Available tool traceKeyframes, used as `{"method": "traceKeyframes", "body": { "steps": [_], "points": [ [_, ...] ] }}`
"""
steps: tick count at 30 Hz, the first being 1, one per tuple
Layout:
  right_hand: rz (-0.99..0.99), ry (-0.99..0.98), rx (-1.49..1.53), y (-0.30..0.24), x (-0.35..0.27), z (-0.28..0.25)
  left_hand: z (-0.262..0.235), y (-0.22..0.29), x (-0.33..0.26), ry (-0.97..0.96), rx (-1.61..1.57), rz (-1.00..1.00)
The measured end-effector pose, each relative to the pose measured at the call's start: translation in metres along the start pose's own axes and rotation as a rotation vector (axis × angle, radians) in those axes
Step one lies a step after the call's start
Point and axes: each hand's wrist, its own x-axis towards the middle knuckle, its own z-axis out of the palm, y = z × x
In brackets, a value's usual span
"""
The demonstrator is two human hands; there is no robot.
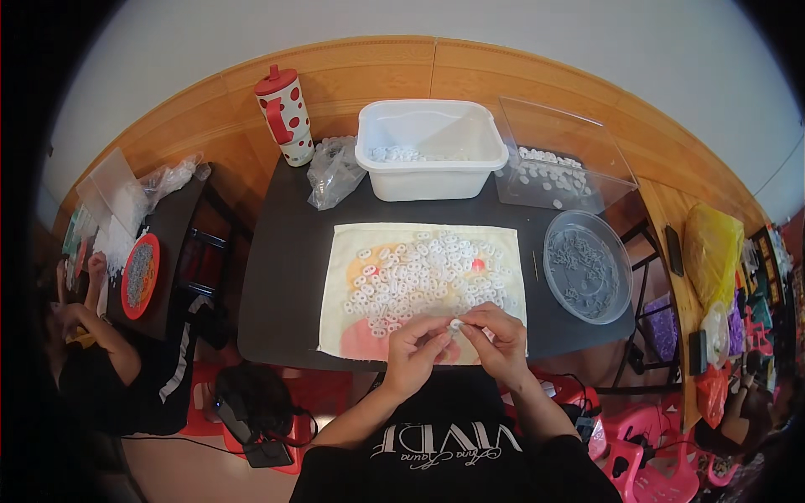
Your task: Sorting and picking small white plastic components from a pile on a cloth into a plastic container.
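Note:
Just above the near edge of a cream patterned cloth (340,245), my left hand (415,347) and my right hand (498,342) meet with their fingertips pinched. Between them is a small white plastic piece (456,324), partly covered by the fingers, so I cannot tell which fingers bear it. A wide spread of small white plastic pieces (402,281), many showing two dark holes, lies on the cloth beyond my hands. To the right stands a round clear tray (620,289) holding many small grey parts (579,267).
A white tub (432,180) with white pieces inside stands at the table's back. Left of it are a clear plastic bag (335,172) and a red-lidded tumbler (287,117). A clear box (562,197) with white discs sits back right. Another person (109,335) works at the left table.

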Motion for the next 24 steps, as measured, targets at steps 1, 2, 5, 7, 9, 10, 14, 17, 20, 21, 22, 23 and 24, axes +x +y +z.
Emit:
{"method": "traceKeyframes", "body": {
  "steps": [1,2,5,7,9,10,14,17,20,21,22,23,24],
  "points": [
    [-0.042,-0.015,-0.085,0.000,0.000,-0.001,0.000,-0.001,0.000,0.000,0.011,0.013],
    [-0.084,-0.029,-0.170,0.000,0.000,-0.001,0.000,-0.001,0.000,0.001,0.022,0.026],
    [-0.184,-0.050,-0.251,-0.003,0.001,-0.001,-0.001,-0.001,0.000,0.001,0.060,0.032],
    [-0.136,-0.047,-0.178,-0.002,0.000,-0.001,0.000,-0.001,-0.001,0.009,0.051,0.031],
    [-0.087,-0.045,-0.104,0.000,-0.001,-0.001,0.001,-0.001,-0.001,0.017,0.043,0.030],
    [-0.035,-0.050,-0.064,0.001,-0.003,-0.001,0.002,-0.001,-0.001,0.014,0.029,0.019],
    [0.098,-0.085,0.037,0.007,-0.008,-0.002,-0.001,-0.005,0.001,-0.008,0.232,0.141],
    [0.027,-0.146,-0.057,0.017,-0.010,-0.004,-0.003,-0.002,0.002,-0.022,0.474,0.170],
    [-0.078,-0.158,-0.202,0.017,-0.011,-0.003,-0.003,-0.001,0.003,-0.018,0.792,0.359],
    [-0.074,-0.159,-0.200,0.017,-0.011,-0.002,-0.003,-0.001,0.004,-0.017,0.793,0.355],
    [-0.101,-0.160,-0.244,0.017,-0.011,-0.002,-0.003,-0.001,0.005,-0.032,0.859,0.426],
    [-0.127,-0.161,-0.288,0.017,-0.011,-0.001,-0.003,-0.002,0.005,-0.047,0.924,0.498],
    [-0.124,-0.162,-0.288,0.017,-0.012,-0.001,-0.003,-0.002,0.004,-0.047,0.924,0.495]
  ]
}}
